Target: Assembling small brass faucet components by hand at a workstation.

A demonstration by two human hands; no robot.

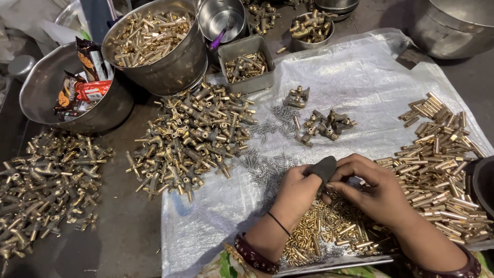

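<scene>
Beside the heap of brass valve bodies (pixel 190 136), the left hand (pixel 296 188) grips a dark grey tool (pixel 323 168) over the small brass pins (pixel 329 229), while the right hand (pixel 371 188) pinches something at its tip, apparently mid-assembly.

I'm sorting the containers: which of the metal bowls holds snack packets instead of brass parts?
The wide steel bowl at far left holds the snack packets. The bucket beside it and the square tin hold brass pieces.

Golden brass tubes (pixel 437 154), silvery sheet (pixel 355 72), dark grey cap (pixel 323 168)
</scene>
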